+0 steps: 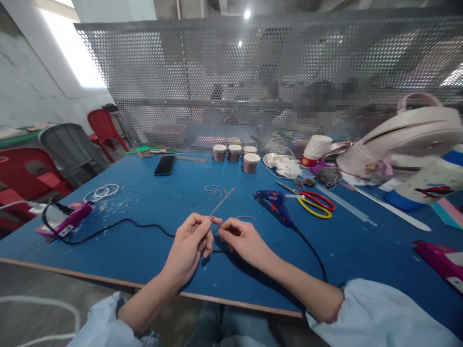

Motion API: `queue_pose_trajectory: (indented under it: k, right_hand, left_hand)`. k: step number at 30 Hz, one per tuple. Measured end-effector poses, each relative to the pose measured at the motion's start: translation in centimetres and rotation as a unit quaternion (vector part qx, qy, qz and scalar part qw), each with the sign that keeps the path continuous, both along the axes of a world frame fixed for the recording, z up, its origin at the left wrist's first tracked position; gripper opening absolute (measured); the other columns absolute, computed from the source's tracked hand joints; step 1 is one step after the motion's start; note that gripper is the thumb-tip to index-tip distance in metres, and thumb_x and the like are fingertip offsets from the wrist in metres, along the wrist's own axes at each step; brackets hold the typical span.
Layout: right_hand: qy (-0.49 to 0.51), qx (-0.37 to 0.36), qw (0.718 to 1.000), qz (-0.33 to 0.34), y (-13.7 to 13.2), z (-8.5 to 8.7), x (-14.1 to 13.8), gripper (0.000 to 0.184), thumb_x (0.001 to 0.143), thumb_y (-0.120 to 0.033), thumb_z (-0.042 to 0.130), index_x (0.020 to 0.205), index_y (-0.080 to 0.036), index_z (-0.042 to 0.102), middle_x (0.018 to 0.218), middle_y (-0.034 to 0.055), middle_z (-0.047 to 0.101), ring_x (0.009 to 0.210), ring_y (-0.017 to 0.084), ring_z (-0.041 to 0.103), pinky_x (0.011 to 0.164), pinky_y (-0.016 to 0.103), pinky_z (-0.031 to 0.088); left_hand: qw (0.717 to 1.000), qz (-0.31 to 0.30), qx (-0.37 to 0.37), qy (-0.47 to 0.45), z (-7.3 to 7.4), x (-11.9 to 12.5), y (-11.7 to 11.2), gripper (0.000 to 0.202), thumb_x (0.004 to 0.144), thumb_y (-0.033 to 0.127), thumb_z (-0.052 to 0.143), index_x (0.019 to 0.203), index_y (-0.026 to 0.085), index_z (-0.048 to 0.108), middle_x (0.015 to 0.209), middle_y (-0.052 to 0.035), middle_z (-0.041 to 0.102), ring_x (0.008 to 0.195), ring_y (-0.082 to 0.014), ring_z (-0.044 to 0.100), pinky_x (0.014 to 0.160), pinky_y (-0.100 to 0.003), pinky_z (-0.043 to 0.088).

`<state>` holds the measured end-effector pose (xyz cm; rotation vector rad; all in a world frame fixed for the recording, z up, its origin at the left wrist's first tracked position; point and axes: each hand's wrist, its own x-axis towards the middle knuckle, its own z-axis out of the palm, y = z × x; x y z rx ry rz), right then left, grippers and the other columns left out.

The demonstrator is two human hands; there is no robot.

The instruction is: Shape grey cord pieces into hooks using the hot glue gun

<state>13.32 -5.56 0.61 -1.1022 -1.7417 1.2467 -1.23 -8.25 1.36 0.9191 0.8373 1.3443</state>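
My left hand [190, 243] and my right hand [241, 238] meet above the blue table [152, 241], both pinched on the near end of a thin twisted wire stick [221, 206] that points up and away from me. Fingers of both hands are curled closed around it. Short bent wire pieces [212, 189] lie on the table just beyond. A blue glue gun [277, 205] rests to the right of my right hand, its black cord running back toward my right sleeve.
Red and yellow scissors [314, 202], small paper cups [235, 153], a black phone [165, 165], a pink tool with black cable [67, 219], a pink bag [405, 137] and a cup stack [316, 147] sit around. A perforated metal screen [253, 77] backs the table; chairs [72, 149] stand left.
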Motion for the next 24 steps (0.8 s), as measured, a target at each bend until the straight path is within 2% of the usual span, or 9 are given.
queue_pose_trajectory:
  k: [6, 8, 10, 13, 14, 16, 20, 22, 24]
  right_hand:
    - [-0.102, 0.070, 0.991, 0.056, 0.2, 0.1, 0.6, 0.011, 0.079, -0.017, 0.054, 0.071, -0.016, 0.062, 0.066, -0.0015, 0.059, 0.061, 0.010, 0.050, 0.059, 0.023, 0.039]
    - [-0.126, 0.126, 0.982, 0.063, 0.2, 0.5, 1.2, 0.009, 0.078, -0.015, 0.056, 0.078, -0.016, 0.065, 0.074, 0.0012, 0.063, 0.068, 0.012, 0.055, 0.065, 0.025, 0.043]
    - [-0.118, 0.216, 0.969, 0.028, 0.2, 1.1, 1.9, 0.013, 0.079, -0.015, 0.055, 0.088, -0.016, 0.064, 0.084, 0.0043, 0.064, 0.074, 0.014, 0.058, 0.071, 0.028, 0.046]
    - [-0.085, 0.393, 0.914, -0.062, 0.1, 2.2, 2.9, 0.022, 0.083, -0.016, 0.052, 0.104, -0.017, 0.059, 0.101, 0.0100, 0.062, 0.092, 0.019, 0.057, 0.082, 0.035, 0.046]
    - [-0.090, 0.442, 0.890, -0.071, 0.0, 2.5, 3.2, 0.025, 0.084, -0.016, 0.052, 0.108, -0.017, 0.057, 0.107, 0.0118, 0.060, 0.100, 0.021, 0.055, 0.086, 0.037, 0.045]
    - [-0.125, 0.503, 0.854, -0.038, 0.0, 2.8, 3.6, 0.028, 0.085, -0.017, 0.052, 0.113, -0.018, 0.055, 0.115, 0.0134, 0.059, 0.108, 0.023, 0.053, 0.088, 0.040, 0.044]
    - [-0.188, 0.519, 0.831, 0.070, 0.0, 2.3, 4.2, 0.017, 0.089, -0.017, 0.048, 0.100, -0.018, 0.060, 0.088, 0.0085, 0.068, 0.083, 0.019, 0.061, 0.076, 0.034, 0.045]
    - [-0.186, 0.505, 0.840, 0.067, -0.2, 1.8, 4.4, 0.014, 0.089, -0.017, 0.048, 0.092, -0.018, 0.062, 0.080, 0.0073, 0.067, 0.076, 0.018, 0.060, 0.073, 0.033, 0.044]
    - [-0.153, 0.475, 0.865, 0.047, -0.4, 1.5, 4.7, 0.013, 0.088, -0.018, 0.050, 0.090, -0.017, 0.062, 0.082, 0.0080, 0.066, 0.078, 0.018, 0.059, 0.072, 0.032, 0.044]
  left_hand:
    - [1.000, 0.007, 0.002, 0.010, 0.5, -0.3, -0.6, 0.017, 0.081, 0.029, 0.060, 0.072, 0.016, 0.055, 0.064, 0.0009, 0.060, 0.053, -0.0099, 0.055, 0.050, -0.024, 0.049]
    - [0.999, 0.017, -0.001, 0.046, 0.4, -0.8, -0.7, 0.018, 0.081, 0.031, 0.060, 0.071, 0.016, 0.055, 0.061, 0.0012, 0.059, 0.053, -0.0106, 0.057, 0.053, -0.025, 0.050]
    - [0.995, 0.026, -0.001, 0.100, 0.4, -1.5, -0.8, 0.020, 0.081, 0.033, 0.060, 0.071, 0.016, 0.055, 0.059, 0.0015, 0.059, 0.051, -0.0112, 0.057, 0.054, -0.025, 0.049]
    - [0.978, 0.012, 0.003, 0.207, 0.6, -2.5, -1.2, 0.023, 0.081, 0.035, 0.058, 0.070, 0.015, 0.054, 0.057, 0.0004, 0.060, 0.048, -0.0122, 0.059, 0.052, -0.025, 0.047]
    - [0.972, 0.008, 0.006, 0.233, 0.8, -2.8, -1.4, 0.024, 0.081, 0.036, 0.058, 0.070, 0.015, 0.054, 0.056, 0.0006, 0.060, 0.048, -0.0123, 0.059, 0.052, -0.024, 0.046]
    - [0.963, -0.009, 0.011, 0.268, 1.2, -3.0, -1.8, 0.024, 0.081, 0.036, 0.058, 0.069, 0.016, 0.053, 0.055, 0.0009, 0.059, 0.048, -0.0128, 0.059, 0.051, -0.025, 0.047]
    - [0.954, -0.049, 0.025, 0.294, 2.0, -3.0, -2.6, 0.022, 0.079, 0.033, 0.060, 0.067, 0.016, 0.054, 0.054, 0.0015, 0.058, 0.046, -0.0127, 0.059, 0.051, -0.024, 0.047]
    - [0.958, -0.069, 0.008, 0.277, 2.3, -3.0, -2.8, 0.019, 0.077, 0.032, 0.063, 0.070, 0.015, 0.057, 0.056, -0.0001, 0.060, 0.049, -0.0133, 0.060, 0.053, -0.025, 0.048]
    - [0.969, -0.109, -0.024, 0.219, 2.5, -3.1, -2.9, 0.018, 0.075, 0.032, 0.066, 0.077, 0.014, 0.061, 0.065, -0.0042, 0.064, 0.056, -0.0154, 0.063, 0.058, -0.028, 0.051]
